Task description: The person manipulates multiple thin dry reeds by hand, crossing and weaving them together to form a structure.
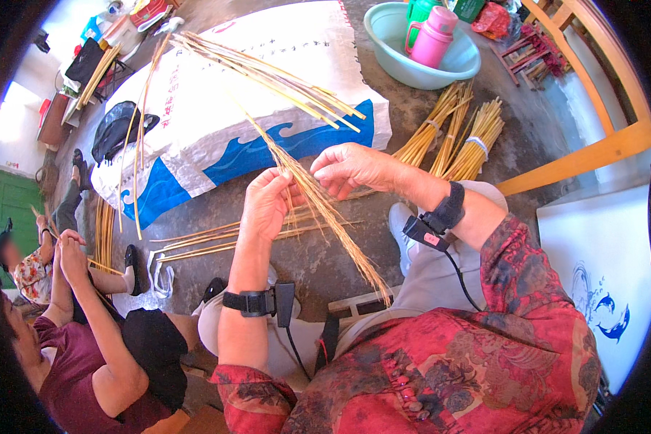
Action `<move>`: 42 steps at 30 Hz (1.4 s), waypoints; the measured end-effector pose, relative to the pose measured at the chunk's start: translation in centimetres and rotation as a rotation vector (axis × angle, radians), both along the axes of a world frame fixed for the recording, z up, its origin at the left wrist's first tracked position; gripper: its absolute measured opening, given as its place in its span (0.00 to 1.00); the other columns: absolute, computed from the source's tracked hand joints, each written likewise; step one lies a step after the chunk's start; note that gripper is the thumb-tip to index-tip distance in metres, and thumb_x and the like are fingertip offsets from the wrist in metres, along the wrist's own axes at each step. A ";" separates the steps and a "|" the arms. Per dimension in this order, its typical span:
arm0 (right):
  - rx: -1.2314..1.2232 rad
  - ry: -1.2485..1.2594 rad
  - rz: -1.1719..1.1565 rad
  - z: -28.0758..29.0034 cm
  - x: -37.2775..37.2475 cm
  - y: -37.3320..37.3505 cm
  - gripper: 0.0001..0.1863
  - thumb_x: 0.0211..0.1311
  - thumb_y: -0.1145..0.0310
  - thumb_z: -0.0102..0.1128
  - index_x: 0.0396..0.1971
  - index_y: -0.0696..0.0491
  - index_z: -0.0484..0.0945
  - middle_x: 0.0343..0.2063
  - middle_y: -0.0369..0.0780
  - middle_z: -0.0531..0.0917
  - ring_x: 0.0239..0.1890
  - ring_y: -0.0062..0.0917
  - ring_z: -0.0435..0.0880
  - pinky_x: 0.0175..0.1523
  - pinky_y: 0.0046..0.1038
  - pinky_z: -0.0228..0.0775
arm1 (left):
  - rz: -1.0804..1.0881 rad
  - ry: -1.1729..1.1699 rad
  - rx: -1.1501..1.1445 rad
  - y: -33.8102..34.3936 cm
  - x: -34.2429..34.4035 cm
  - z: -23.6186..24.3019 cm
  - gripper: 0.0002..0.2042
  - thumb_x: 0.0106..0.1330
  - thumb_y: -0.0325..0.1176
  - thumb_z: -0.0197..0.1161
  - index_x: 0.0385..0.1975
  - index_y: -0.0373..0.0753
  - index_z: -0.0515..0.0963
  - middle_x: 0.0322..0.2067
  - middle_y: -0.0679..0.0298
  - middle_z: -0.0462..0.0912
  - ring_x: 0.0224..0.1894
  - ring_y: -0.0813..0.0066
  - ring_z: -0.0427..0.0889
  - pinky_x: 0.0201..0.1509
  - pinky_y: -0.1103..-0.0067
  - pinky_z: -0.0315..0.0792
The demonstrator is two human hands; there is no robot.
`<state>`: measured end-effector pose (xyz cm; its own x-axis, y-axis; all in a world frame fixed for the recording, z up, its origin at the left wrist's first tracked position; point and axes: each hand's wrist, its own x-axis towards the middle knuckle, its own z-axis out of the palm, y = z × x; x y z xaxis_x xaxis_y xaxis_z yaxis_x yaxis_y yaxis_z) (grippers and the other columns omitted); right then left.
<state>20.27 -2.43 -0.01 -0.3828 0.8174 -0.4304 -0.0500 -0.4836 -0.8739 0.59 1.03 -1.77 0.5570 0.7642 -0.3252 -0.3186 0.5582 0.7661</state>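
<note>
My left hand (pixel 266 205) pinches a bundle of dry straw stalks (pixel 343 235) between thumb and fingers. The bundle runs slantwise from a thin stalk over the white cloth down to feathery seed heads near my lap. Close on its right side is my right hand (pixel 358 171), with thumb and fingers curled together. Whether a strand lies in those fingertips is too small to make out. Beneath my hands, several loose stalks (pixel 210 242) lie on the floor.
Ahead lies a large white-and-blue printed sack (pixel 267 72) with loose straw (pixel 275 72) and a black bag (pixel 116 130). A pale green basin (pixel 390 54) holds a pink flask (pixel 432 37). Tied straw bundles (pixel 477 141) stand right, by a wooden frame (pixel 579 163). Co-workers (pixel 94 362) sit left.
</note>
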 end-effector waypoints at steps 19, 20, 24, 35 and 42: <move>0.042 -0.004 -0.025 -0.1 -2.4 1.5 0.09 0.50 0.70 0.55 0.31 0.57 0.73 0.24 0.35 0.76 0.24 0.18 0.76 0.30 0.22 0.70 | 0.000 0.076 0.054 -0.2 -0.9 0.2 0.05 0.57 0.27 0.53 0.31 0.34 0.70 0.27 0.62 0.76 0.27 0.75 0.76 0.31 0.76 0.74; 0.012 0.026 -0.006 -0.2 -2.4 1.6 0.09 0.51 0.70 0.54 0.32 0.57 0.72 0.25 0.36 0.76 0.25 0.18 0.76 0.31 0.21 0.70 | 0.009 0.072 0.041 -0.3 -1.0 0.2 0.05 0.57 0.27 0.53 0.31 0.34 0.70 0.28 0.61 0.76 0.28 0.75 0.77 0.32 0.75 0.75; 0.004 0.048 -0.042 -0.3 -2.5 1.5 0.09 0.49 0.70 0.54 0.30 0.57 0.74 0.21 0.35 0.76 0.21 0.17 0.75 0.27 0.22 0.70 | -0.007 0.057 0.026 -0.4 -0.9 0.5 0.05 0.56 0.26 0.53 0.31 0.34 0.70 0.29 0.59 0.77 0.30 0.72 0.78 0.33 0.73 0.76; 0.043 0.071 0.002 -0.6 -2.3 1.7 0.07 0.49 0.72 0.52 0.28 0.58 0.73 0.19 0.36 0.76 0.18 0.18 0.74 0.25 0.21 0.69 | -0.058 0.008 0.027 -0.4 -0.9 -0.2 0.04 0.55 0.25 0.53 0.30 0.34 0.70 0.25 0.63 0.75 0.24 0.78 0.73 0.28 0.78 0.74; 0.000 0.131 -0.047 -1.2 -2.5 1.8 0.07 0.49 0.72 0.51 0.28 0.59 0.73 0.18 0.36 0.75 0.17 0.16 0.73 0.21 0.20 0.68 | -0.065 -0.022 -0.010 -0.5 -1.0 0.0 0.04 0.56 0.26 0.52 0.29 0.35 0.70 0.23 0.66 0.73 0.23 0.80 0.73 0.28 0.79 0.75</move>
